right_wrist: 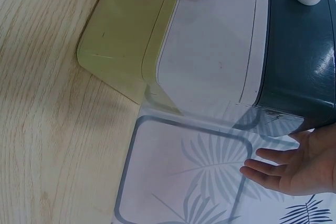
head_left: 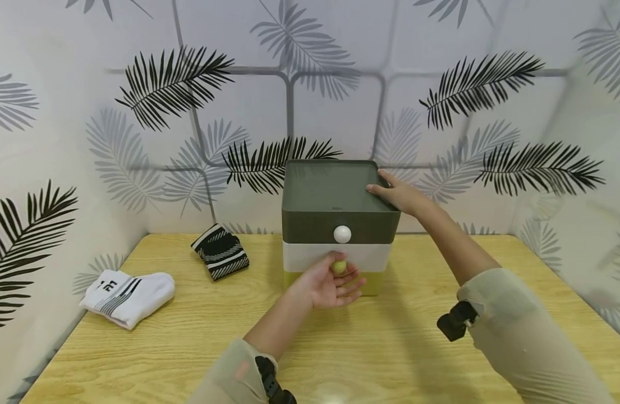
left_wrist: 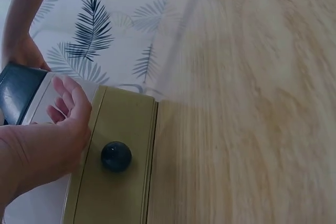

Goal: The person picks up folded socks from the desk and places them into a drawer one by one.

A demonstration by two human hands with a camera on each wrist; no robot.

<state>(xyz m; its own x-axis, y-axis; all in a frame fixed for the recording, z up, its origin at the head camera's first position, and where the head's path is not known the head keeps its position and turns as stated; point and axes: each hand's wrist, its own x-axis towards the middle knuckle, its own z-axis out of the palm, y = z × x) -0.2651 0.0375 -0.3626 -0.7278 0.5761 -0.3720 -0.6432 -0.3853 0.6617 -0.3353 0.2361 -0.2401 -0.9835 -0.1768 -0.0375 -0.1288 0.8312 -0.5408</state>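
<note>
A small three-tier drawer box (head_left: 340, 185) stands against the wall. Its top drawer (head_left: 310, 227) is dark grey with a white knob (head_left: 342, 234); below sit a white drawer (head_left: 304, 256) and an olive-yellow drawer (left_wrist: 123, 124) with a dark knob (left_wrist: 116, 156). My left hand (head_left: 327, 283) pinches the white drawer's yellow-green knob (head_left: 339, 267) between thumb and forefinger, the other fingers stretched out loosely. At the box's upper right edge, my right hand (head_left: 403, 196) rests with its thumb over the top rim. Its other fingers (right_wrist: 265, 169) extend fairly straight alongside.
Left of the box lies a folded black-and-white patterned sock (head_left: 220, 252). Nearer the table's left edge is a folded white sock (head_left: 128, 297) with dark stripes. Leaf-print covering (head_left: 330, 112) hangs behind the wood-grain table (head_left: 390, 353).
</note>
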